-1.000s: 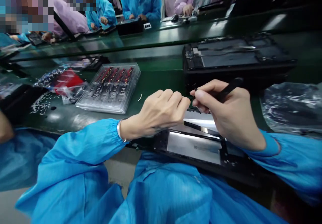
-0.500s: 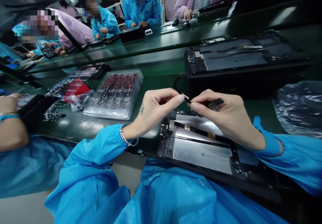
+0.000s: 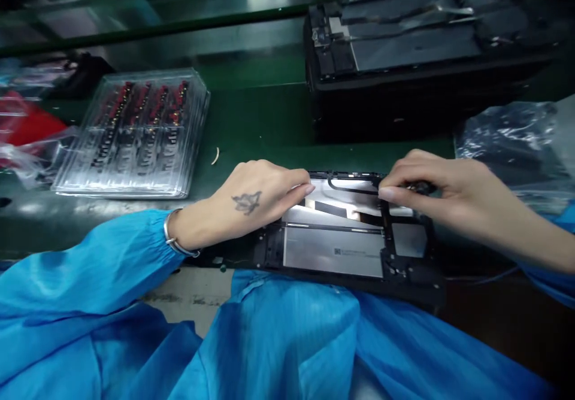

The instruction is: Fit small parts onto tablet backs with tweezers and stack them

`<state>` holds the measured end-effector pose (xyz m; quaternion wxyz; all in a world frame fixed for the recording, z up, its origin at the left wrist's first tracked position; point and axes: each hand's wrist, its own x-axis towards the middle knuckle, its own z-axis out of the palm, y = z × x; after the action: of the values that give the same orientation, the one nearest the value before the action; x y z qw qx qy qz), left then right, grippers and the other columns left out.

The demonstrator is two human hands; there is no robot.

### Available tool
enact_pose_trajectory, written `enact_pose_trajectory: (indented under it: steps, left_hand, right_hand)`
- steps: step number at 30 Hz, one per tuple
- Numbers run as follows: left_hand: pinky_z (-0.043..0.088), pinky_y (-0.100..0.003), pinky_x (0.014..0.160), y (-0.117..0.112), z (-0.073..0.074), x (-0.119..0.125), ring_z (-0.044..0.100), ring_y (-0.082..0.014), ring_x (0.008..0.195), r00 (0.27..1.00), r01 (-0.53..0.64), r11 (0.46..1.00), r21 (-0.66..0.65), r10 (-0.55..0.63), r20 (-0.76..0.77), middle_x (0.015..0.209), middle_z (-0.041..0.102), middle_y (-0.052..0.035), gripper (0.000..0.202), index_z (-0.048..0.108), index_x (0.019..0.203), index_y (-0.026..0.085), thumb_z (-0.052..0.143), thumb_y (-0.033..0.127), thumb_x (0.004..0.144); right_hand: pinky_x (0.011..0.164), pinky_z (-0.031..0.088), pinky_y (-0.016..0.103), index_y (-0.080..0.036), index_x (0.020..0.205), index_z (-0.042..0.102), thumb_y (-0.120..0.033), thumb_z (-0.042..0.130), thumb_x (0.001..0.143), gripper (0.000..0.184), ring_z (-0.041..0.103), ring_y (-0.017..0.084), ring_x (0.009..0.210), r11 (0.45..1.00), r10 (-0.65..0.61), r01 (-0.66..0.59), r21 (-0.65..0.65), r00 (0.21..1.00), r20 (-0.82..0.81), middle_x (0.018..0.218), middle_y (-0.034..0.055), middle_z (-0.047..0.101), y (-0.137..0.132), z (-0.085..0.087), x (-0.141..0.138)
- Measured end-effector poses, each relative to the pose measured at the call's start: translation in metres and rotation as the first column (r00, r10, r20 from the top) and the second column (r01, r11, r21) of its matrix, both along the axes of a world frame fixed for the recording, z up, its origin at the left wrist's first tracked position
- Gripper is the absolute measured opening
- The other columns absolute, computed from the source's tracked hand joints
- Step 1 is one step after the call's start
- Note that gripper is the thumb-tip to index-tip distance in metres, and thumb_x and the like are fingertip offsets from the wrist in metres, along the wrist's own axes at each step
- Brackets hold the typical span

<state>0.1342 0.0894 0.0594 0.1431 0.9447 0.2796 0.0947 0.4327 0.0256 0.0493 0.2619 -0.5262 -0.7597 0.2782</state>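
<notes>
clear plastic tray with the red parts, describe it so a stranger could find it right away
Start at the green bench and look left of the left hand. There a clear plastic tray lies flat, filled with rows of small red and dark parts. Unlike the open black devices, one by the hands and one at the back, it is see-through.

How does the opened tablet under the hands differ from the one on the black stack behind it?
The near opened tablet lies low at the bench edge, with the left hand and right hand resting on it; the far opened tablet sits raised on a black stack, untouched. The near one shows bright silver panels; the far one looks darker grey. Both lie with their insides exposed.
</notes>
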Motion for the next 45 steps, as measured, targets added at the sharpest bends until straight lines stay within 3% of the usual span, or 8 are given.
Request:
enact_pose_trajectory:
  steps: [8, 12, 15, 20, 27, 35, 41, 45]
  left_hand:
    - [0.037, -0.031, 0.063, 0.008, -0.015, 0.008, 0.056, -0.0162, 0.070, 0.987, 0.155, 0.981, 0.120, -0.159, 0.022, 0.078, 0.063, -0.0023, 0.037, 0.064, 0.087, 0.016, 0.040, 0.032, 0.111]
    - [0.050, -0.035, 0.082, 0.013, -0.024, 0.008, 0.061, -0.0215, 0.097, 0.977, 0.192, 0.969, 0.155, -0.204, 0.068, 0.110, 0.067, -0.0095, 0.032, 0.066, 0.104, 0.015, 0.039, 0.031, 0.111]
    - [0.054, -0.038, 0.093, 0.016, -0.029, 0.009, 0.060, -0.0242, 0.117, 0.970, 0.222, 0.968, 0.117, -0.232, 0.075, 0.137, 0.060, -0.0145, 0.027, 0.062, 0.114, 0.015, 0.039, 0.028, 0.111]
    - [0.056, -0.043, 0.102, 0.017, -0.034, 0.012, 0.058, -0.0267, 0.129, 0.965, 0.256, 0.965, 0.065, -0.259, 0.047, 0.154, 0.049, -0.0169, 0.025, 0.056, 0.121, 0.014, 0.036, 0.026, 0.110]
    - [0.054, -0.046, 0.109, 0.017, -0.025, 0.018, 0.054, -0.0279, 0.138, 0.945, 0.327, 0.942, 0.076, -0.327, -0.013, 0.159, 0.046, -0.0210, 0.024, 0.057, 0.121, 0.011, 0.039, 0.011, 0.106]
    - [0.056, -0.043, 0.104, 0.019, -0.028, 0.022, 0.057, -0.0286, 0.132, 0.929, 0.370, 0.901, 0.228, -0.353, -0.114, 0.154, 0.053, -0.0172, 0.025, 0.059, 0.118, 0.009, 0.037, 0.016, 0.108]
    - [0.059, -0.044, 0.098, 0.024, -0.033, 0.028, 0.064, -0.0324, 0.127, 0.896, 0.441, 0.772, 0.457, -0.405, -0.180, 0.142, 0.063, -0.0194, 0.026, 0.061, 0.120, 0.009, 0.039, 0.018, 0.108]
    - [0.057, -0.040, 0.101, 0.025, -0.030, 0.032, 0.068, -0.0276, 0.123, 0.883, 0.465, 0.713, 0.524, -0.416, -0.217, 0.135, 0.069, -0.0183, 0.032, 0.064, 0.119, 0.011, 0.034, 0.016, 0.109]
  right_hand:
    - [0.069, 0.043, 0.038, -0.024, 0.083, 0.077, -0.067, 0.064, 0.087, 0.046, 0.064, 0.023, 0.075, 0.973, -0.109, 0.134, -0.189, 0.984, 0.140, 0.089, 0.0049, 0.069, 0.009, -0.011, 0.017]
    - [0.066, 0.043, 0.039, -0.023, 0.079, 0.077, -0.082, 0.057, 0.082, 0.062, 0.064, 0.026, 0.073, 0.970, -0.119, 0.156, -0.188, 0.975, 0.190, 0.084, 0.0067, 0.070, 0.013, -0.008, 0.010]
    - [0.064, 0.042, 0.038, -0.023, 0.078, 0.077, -0.085, 0.054, 0.083, 0.066, 0.063, 0.025, 0.069, 0.976, -0.105, 0.140, -0.164, 0.973, 0.206, 0.082, 0.0074, 0.069, 0.015, -0.008, 0.009]
    - [0.057, 0.041, 0.036, -0.025, 0.079, 0.076, -0.081, 0.057, 0.085, 0.060, 0.061, 0.023, 0.062, 0.990, -0.075, 0.095, -0.102, 0.979, 0.188, 0.078, 0.0063, 0.068, 0.017, -0.012, 0.013]
    - [0.057, 0.042, 0.036, -0.025, 0.076, 0.076, -0.074, 0.062, 0.086, 0.052, 0.062, 0.023, 0.061, 0.993, -0.056, 0.075, -0.094, 0.979, 0.194, 0.079, 0.0062, 0.069, 0.021, -0.011, 0.015]
    - [0.057, 0.042, 0.033, -0.024, 0.076, 0.077, -0.070, 0.065, 0.087, 0.048, 0.062, 0.020, 0.061, 0.995, -0.037, 0.055, -0.087, 0.980, 0.194, 0.077, 0.0055, 0.070, 0.022, -0.011, 0.017]
    - [0.056, 0.042, 0.034, -0.024, 0.076, 0.075, -0.074, 0.063, 0.087, 0.052, 0.062, 0.021, 0.060, 0.996, -0.031, 0.044, -0.084, 0.989, 0.147, 0.075, 0.0049, 0.071, 0.022, -0.008, 0.014]
    - [0.055, 0.041, 0.033, -0.024, 0.076, 0.074, -0.074, 0.063, 0.088, 0.052, 0.063, 0.020, 0.061, 0.990, -0.018, 0.030, -0.137, 0.996, 0.088, 0.072, 0.0035, 0.071, 0.021, -0.004, 0.014]
